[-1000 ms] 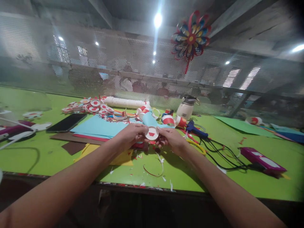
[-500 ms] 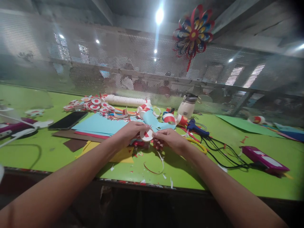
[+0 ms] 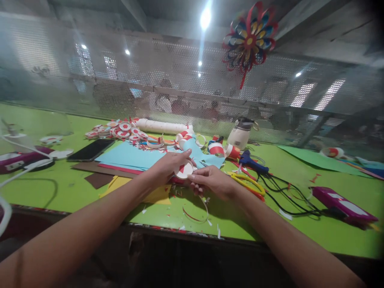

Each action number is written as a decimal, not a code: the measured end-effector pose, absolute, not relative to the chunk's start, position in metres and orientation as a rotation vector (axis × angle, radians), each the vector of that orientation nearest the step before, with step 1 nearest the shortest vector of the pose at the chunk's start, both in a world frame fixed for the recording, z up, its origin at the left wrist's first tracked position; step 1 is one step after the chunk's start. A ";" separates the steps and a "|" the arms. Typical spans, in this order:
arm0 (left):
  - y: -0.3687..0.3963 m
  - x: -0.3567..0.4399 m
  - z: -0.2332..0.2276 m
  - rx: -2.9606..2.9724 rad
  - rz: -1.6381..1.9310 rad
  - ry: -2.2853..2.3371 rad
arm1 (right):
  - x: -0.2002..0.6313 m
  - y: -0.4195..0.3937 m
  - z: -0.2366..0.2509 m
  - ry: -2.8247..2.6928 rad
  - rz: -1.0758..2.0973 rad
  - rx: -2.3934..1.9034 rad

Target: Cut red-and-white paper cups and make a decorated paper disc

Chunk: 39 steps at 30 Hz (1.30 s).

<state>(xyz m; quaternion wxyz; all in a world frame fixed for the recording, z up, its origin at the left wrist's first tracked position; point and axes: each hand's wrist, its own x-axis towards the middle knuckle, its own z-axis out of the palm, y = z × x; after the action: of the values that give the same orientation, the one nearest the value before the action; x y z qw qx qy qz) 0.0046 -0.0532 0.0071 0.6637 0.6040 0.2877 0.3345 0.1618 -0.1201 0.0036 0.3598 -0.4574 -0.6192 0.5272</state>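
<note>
Dim room, glaring ceiling lamp (image 3: 205, 18) — streaky flare, soft, bowed edges

Both hands (image 3: 192, 172) on a white-and-red paper disc (image 3: 183, 170) above green table (image 3: 60, 192)

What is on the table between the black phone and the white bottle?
Between the black phone and white bottle, the head view shows blue paper and red-and-white paper rings.

Both bare forearms reach forward and converge at the middle. The left hand (image 3: 168, 166) is curled, its fingers bent round and pinching from the left. The right hand (image 3: 213, 182) lies palm-down, its fingertips (image 3: 193, 179) pinched together and meeting the left's fingers.
</note>
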 end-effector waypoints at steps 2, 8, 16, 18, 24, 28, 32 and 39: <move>-0.056 0.005 0.010 1.344 0.765 0.666 | 0.161 -0.121 0.005 -1.608 1.369 -1.164; -0.056 0.006 0.011 1.382 0.780 0.668 | 0.161 -0.123 0.009 -1.677 1.349 -1.133; -0.052 0.004 0.008 1.515 0.890 0.658 | 0.164 -0.121 0.006 -1.690 1.361 -1.114; -0.051 0.003 0.006 1.540 0.907 0.658 | 0.164 -0.121 0.006 -1.676 1.365 -1.126; -0.048 0.000 0.004 1.598 0.921 0.645 | 0.166 -0.121 0.007 -1.664 1.375 -1.069; -0.052 -0.001 0.007 1.635 0.899 0.622 | 0.169 -0.120 0.005 -1.685 1.373 -1.038; -0.055 -0.001 0.009 1.666 0.896 0.625 | 0.170 -0.118 0.004 -1.701 1.342 -1.036; -0.050 0.002 0.005 1.569 0.900 0.557 | 0.169 -0.116 0.003 -1.516 1.348 -1.048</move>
<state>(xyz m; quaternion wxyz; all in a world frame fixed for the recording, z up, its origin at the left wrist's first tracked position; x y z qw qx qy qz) 0.0019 -0.0497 0.0045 0.5849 0.6724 0.2390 0.3856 0.1694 -0.1159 0.0028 0.4161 -0.4176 -0.6036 0.5368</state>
